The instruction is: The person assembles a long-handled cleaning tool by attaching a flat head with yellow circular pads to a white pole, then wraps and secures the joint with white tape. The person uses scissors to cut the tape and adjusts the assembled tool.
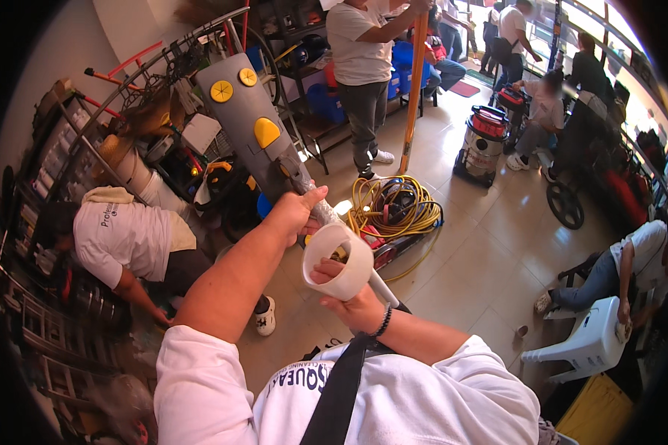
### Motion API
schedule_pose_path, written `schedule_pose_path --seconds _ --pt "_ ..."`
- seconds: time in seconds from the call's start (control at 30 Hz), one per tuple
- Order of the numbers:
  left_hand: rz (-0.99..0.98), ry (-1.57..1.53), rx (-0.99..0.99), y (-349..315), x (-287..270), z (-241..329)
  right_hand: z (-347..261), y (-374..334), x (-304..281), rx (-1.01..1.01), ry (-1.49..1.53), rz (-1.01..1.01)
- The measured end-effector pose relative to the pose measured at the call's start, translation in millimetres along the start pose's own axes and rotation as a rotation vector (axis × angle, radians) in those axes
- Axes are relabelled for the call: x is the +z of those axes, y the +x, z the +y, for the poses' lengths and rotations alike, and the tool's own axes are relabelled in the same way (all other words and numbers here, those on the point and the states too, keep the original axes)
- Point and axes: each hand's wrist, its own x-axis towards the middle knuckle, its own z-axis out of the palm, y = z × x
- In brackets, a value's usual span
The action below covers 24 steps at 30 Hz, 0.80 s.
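Observation:
A long grey machine body (237,111) with yellow round caps and a yellow latch slants away from me at upper left. From its near end a pole (324,213) runs toward me, its upper part covered in shiny, crinkled clear film. My left hand (304,213) is closed around this wrapped part, thumb stretched along it. A wide roll of whitish clear tape (358,268) sits just below that hand, beside the pole. My right hand (352,305) holds the roll, fingers curled into its hollow core. A dark beaded bracelet is on my right wrist.
A coiled yellow hose or cable (393,208) lies on red equipment ahead. A person (133,241) bends over at left beside crowded racks. Another stands ahead by an orange post (416,89). A wet-dry vacuum (482,146) and a white plastic chair (590,337) are at right.

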Motion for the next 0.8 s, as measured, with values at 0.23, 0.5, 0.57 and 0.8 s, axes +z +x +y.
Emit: schedule_pose_path --seconds 0.23,0.5,0.57,0.8 --pt "-0.144 0.052 -0.021 -1 -10 3 18 2 53 0.051 -0.189 -0.047" --pt "-0.271 0.068 -0.002 -7 -22 -8 45 18 78 -0.054 -0.668 0.007" --pt "-0.409 0.062 0.106 -15 -30 -8 36 16 80 -0.078 -0.770 0.034" --pt "-0.567 0.045 0.202 -23 -47 -16 18 13 84 -0.025 -0.734 0.048"
